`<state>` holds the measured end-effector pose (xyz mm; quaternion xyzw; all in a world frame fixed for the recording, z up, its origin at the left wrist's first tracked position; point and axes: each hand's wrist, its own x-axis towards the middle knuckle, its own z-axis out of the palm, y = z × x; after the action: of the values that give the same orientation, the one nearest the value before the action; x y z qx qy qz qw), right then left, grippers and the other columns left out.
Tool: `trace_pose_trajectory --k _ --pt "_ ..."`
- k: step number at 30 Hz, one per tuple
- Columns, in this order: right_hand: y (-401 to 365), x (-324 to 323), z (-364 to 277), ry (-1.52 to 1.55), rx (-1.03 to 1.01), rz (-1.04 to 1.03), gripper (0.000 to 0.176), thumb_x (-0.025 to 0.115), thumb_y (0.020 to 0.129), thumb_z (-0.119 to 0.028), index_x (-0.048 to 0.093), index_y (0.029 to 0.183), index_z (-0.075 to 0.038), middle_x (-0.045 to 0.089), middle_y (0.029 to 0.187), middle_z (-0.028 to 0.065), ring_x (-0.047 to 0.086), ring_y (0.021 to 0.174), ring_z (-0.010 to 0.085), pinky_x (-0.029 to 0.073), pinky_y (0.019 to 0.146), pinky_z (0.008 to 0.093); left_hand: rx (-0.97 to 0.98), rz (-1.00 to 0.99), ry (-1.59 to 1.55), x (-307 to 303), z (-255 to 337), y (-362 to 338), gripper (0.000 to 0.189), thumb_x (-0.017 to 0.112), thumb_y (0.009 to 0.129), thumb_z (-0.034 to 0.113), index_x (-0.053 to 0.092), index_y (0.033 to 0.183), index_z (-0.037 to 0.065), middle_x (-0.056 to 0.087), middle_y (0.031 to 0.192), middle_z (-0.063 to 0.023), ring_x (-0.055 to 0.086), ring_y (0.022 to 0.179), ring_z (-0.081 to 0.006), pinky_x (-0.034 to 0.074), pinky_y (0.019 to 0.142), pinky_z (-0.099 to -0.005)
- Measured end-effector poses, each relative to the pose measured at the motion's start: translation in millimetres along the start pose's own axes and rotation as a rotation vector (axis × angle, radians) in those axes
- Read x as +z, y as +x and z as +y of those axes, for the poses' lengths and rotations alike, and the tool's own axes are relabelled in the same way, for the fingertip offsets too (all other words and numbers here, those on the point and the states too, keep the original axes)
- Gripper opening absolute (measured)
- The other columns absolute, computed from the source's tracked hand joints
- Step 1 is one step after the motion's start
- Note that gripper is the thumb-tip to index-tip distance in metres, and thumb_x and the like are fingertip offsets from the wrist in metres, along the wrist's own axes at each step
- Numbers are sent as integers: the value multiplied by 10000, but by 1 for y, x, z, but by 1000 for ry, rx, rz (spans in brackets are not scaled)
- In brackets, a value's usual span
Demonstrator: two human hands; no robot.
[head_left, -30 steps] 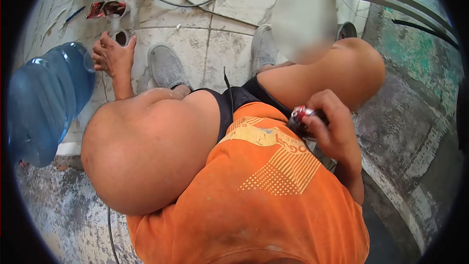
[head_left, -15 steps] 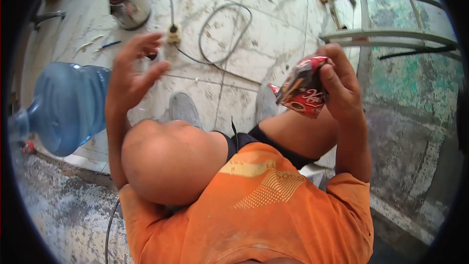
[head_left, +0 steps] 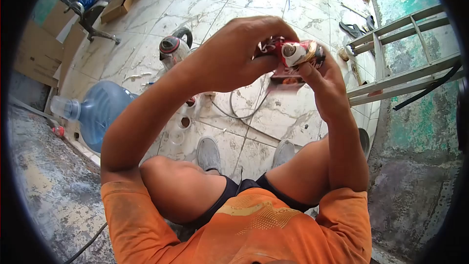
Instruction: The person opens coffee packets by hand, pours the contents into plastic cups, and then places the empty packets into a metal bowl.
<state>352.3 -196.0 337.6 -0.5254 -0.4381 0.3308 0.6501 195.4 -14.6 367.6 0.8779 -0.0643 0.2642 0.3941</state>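
A red and dark brown coffee packet (head_left: 289,79) is held up in front of me, its top crumpled. My right hand (head_left: 326,85) grips its right side, thumb pressed on the front. From the left, my left hand (head_left: 249,51) reaches across with its fingers closed on the upper left part of the packet. Some of those fingers are hidden behind it. Below my left forearm, a clear cup (head_left: 178,136) stands on the tiled floor, with a dark round shape beside it.
A large blue water jug (head_left: 105,112) lies on its side at left. Behind my left forearm stands an electric kettle (head_left: 172,51). A cable (head_left: 264,138) runs across the tiles (head_left: 220,139). A metal ladder (head_left: 405,80) is at right, with sandals (head_left: 352,30) near its far end.
My left hand, apart and spread before, has come right and closed on the packet. My right hand has moved slightly left and turned the packet. The view has tilted up, showing more floor.
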Motion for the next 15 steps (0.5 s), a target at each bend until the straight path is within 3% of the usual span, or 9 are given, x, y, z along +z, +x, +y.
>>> trace_pose_trajectory --k 2,4,5,7,9,11,12,13,15 --pt "1 -10 1 50 -10 5 374 643 1058 -211 624 1330 45 710 1214 112 657 1101 155 509 1042 374 71 43 63 1 3 11 347 730 885 59 665 1226 58 702 1069 -86 694 940 -194 567 807 -342" --pt "1 -19 1 -25 -157 5 306 619 1059 -127 615 1309 50 721 1154 100 665 1074 150 539 975 335 95 55 113 -2 6 14 334 749 856 82 664 1179 65 690 1119 -91 683 1047 -236 549 909 -375" --pt "-1 -22 -4 -91 -199 -9 279 612 1055 -95 618 1295 47 724 1128 98 674 1046 148 553 944 321 155 -24 193 -5 -4 14 488 820 827 186 628 1261 75 671 1193 -91 648 1154 -243 512 980 -405" --pt "-7 -25 -15 -273 -50 -37 253 600 1034 -30 616 1279 28 729 1049 80 689 961 132 573 881 299 -3 -206 131 -13 -6 7 755 887 776 339 553 1409 96 635 1309 -115 590 1283 -267 461 1064 -447" --pt "-11 -13 -13 -160 -29 -42 247 604 999 -6 638 1244 -2 732 987 58 685 883 110 570 797 290 -106 -350 -145 -10 -17 -3 981 889 770 508 446 1552 115 584 1422 -162 509 1400 -321 372 1146 -546" --pt "-16 -12 -9 -464 -10 -174 214 623 971 -9 649 1183 -7 731 953 63 671 857 96 553 742 302 -207 -558 -455 10 -25 -3 908 871 802 502 470 1515 107 600 1383 -135 533 1357 -309 341 1164 -568" --pt "-17 -4 -11 -529 -1 -147 171 589 922 -15 662 1075 10 718 852 115 666 756 132 534 686 328 -261 -522 -329 18 -22 -4 682 853 835 458 602 1334 66 682 1171 -132 642 1168 -250 457 1064 -483" --pt "-18 -5 -12 -521 7 -145 171 589 922 -15 662 1075 10 718 852 115 666 756 132 534 686 328 -269 -528 -333 22 -19 -4 682 853 835 458 602 1334 66 682 1171 -132 642 1168 -250 457 1064 -483" --pt "-14 -12 -13 -779 55 -177 184 541 864 -34 662 986 33 669 740 158 644 661 197 526 657 359 -386 -543 15 26 -14 -1 483 845 855 410 673 1083 20 689 908 -114 686 919 -192 537 842 -376"
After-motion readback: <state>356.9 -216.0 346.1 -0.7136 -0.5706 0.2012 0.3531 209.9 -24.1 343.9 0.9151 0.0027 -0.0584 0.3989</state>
